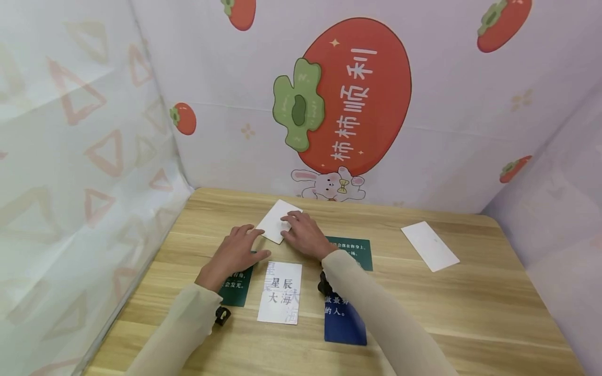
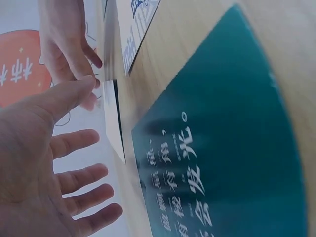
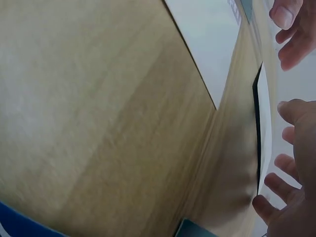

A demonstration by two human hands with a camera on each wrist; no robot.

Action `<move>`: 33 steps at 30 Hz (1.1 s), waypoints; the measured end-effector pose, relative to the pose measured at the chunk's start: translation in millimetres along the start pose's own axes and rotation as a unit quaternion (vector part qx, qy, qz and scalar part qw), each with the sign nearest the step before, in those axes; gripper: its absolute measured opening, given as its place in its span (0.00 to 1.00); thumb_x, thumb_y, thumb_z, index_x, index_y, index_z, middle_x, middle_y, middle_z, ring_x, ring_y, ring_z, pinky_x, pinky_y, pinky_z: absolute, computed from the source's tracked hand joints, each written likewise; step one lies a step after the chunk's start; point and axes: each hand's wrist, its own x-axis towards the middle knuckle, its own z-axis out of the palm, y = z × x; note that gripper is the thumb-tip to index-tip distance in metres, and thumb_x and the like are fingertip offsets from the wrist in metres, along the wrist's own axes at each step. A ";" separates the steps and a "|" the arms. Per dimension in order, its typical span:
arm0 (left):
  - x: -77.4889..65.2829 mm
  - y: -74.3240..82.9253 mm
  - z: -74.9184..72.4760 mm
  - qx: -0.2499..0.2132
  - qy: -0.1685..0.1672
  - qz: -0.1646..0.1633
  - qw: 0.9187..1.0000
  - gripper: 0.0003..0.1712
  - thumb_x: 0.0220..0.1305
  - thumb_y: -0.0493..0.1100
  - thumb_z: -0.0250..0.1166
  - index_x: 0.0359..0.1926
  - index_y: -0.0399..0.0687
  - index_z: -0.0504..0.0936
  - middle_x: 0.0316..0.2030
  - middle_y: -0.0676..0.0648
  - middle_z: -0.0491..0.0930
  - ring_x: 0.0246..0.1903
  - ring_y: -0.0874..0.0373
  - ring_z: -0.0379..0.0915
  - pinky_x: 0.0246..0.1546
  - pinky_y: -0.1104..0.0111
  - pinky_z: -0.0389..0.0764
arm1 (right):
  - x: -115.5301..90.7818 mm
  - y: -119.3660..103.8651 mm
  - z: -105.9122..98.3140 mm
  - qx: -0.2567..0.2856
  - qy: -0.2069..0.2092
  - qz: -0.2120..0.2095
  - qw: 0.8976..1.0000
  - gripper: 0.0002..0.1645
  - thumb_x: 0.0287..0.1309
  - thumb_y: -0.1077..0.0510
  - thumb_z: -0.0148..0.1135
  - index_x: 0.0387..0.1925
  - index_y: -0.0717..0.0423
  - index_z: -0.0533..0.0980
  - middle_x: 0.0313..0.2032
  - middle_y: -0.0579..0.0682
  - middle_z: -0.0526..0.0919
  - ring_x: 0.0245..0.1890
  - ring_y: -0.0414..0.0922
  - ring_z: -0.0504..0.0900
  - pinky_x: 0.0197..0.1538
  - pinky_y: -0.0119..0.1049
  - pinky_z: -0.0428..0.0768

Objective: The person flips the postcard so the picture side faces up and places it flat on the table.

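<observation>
A blank white card [image 1: 271,222] lies tilted near the back of the table, between my two hands. My right hand [image 1: 307,236] is over its right part with the fingers loosely bent; in the right wrist view one fingertip is close to the card's edge [image 3: 264,128], and contact cannot be made out. On the near left side, my left hand [image 1: 236,254] is spread beside the card, holding nothing. Beneath the left wrist lies a green card [image 2: 237,123] with white writing. A white card with printed characters [image 1: 277,313] lies in front of both hands.
Partly under the right forearm are a second green card [image 1: 362,255] and a blue card [image 1: 345,332]. Another white card [image 1: 430,246] lies at the right of the wooden table [image 1: 470,313]. Behind the table hangs a printed fabric backdrop [image 1: 226,156].
</observation>
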 end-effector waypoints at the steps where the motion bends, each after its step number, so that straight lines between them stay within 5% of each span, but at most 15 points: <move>1: 2.2 1.2 0.0 0.001 -0.001 -0.004 1.000 0.40 0.74 0.62 0.70 0.77 0.46 0.75 0.77 0.32 0.68 0.75 0.30 0.63 0.71 0.33 0.70 | 0.8 1.4 -0.4 0.003 0.001 0.004 1.000 0.28 0.82 0.46 0.59 0.75 0.50 0.75 0.78 0.55 0.71 0.78 0.57 0.70 0.81 0.59 0.67; 11: 15.6 10.5 1.4 0.004 -0.007 -0.036 0.999 0.44 0.73 0.63 0.70 0.79 0.46 0.71 0.81 0.31 0.61 0.78 0.30 0.58 0.75 0.34 0.67 | 10.6 7.9 -3.4 0.021 0.003 0.021 1.000 0.30 0.81 0.46 0.60 0.76 0.52 0.74 0.79 0.58 0.69 0.80 0.57 0.68 0.82 0.59 0.65; 33: 45.6 38.3 15.9 0.017 0.002 -0.095 0.995 0.53 0.69 0.69 0.72 0.84 0.48 0.64 0.78 0.28 0.61 0.75 0.31 0.60 0.74 0.39 0.71 | 18.2 24.5 1.6 -0.061 -0.024 0.043 0.997 0.44 0.81 0.33 0.54 0.87 0.41 0.57 0.87 0.56 0.52 0.88 0.57 0.52 0.86 0.64 0.51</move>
